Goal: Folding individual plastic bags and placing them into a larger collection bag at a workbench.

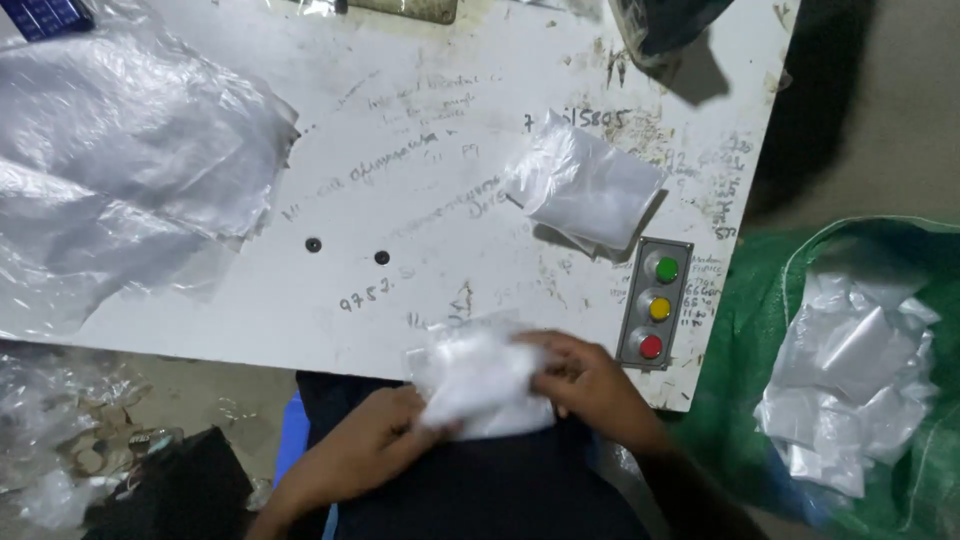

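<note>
Clear plastic, a crumpled folded bag (478, 378), pinched from both sides at the lower centre of the frame, over the near edge of the white desk (400, 150). Left hand (365, 450) below and to the left, fingers closed under the bag's lower corner, grip clamped on the plastic. Right hand (590, 385) to the right of it, fingers curled over the bag's right edge, grip likewise clenched on the film. Dark lap of clothing (470, 480) directly beneath both hands.

Just right of the right hand, set into the desk near its edge: a grey button panel (657, 303) with green, yellow and red buttons stacked top to bottom. Above the panel, at centre right of the frame, a second folded clear bag (585, 185), lying flat on the desk, well apart from the hands. Scribbled handwriting and scuffs across the desk surface; two small dark screw heads (347, 251) left of centre.

Upper left of the frame: a large loose heap of clear plastic sheeting (120, 160) spread over the desk's left side. Far right: a green woven sack (880, 320), mouth open, with a pile of folded clear bags (855, 400) inside. Lower left: scraps of plastic and debris on the floor (90, 420).
</note>
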